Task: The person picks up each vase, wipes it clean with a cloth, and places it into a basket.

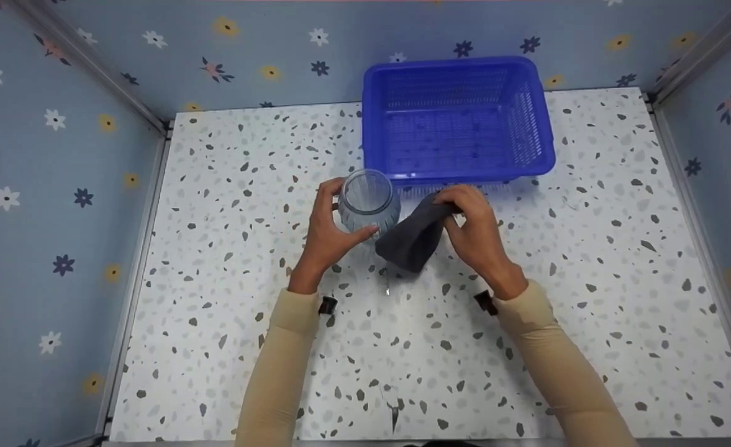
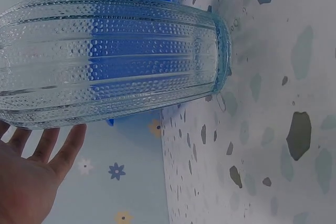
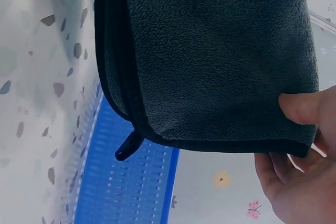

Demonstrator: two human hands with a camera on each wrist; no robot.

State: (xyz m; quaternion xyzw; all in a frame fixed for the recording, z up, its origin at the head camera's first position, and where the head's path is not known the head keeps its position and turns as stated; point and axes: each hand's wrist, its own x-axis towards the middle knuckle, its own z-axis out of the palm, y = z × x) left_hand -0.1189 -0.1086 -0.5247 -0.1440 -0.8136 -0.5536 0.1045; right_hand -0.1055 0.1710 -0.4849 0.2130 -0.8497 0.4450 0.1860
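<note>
A clear glass jar with ribbed, dotted walls stands upright in front of the basket, its mouth facing up. My left hand grips it from the left, thumb on the near side and fingers round the far side. In the left wrist view the base of the jar is close over the tabletop. On the jar's right, a folded dark grey cloth hangs from my right hand, which pinches its edge between thumb and fingers. The right wrist view shows dark binding and a small hanging loop on the cloth.
A blue plastic basket with perforated sides stands at the back, just behind the jar and cloth. The speckled white tabletop is bordered by flower-patterned panels at the left, back and right.
</note>
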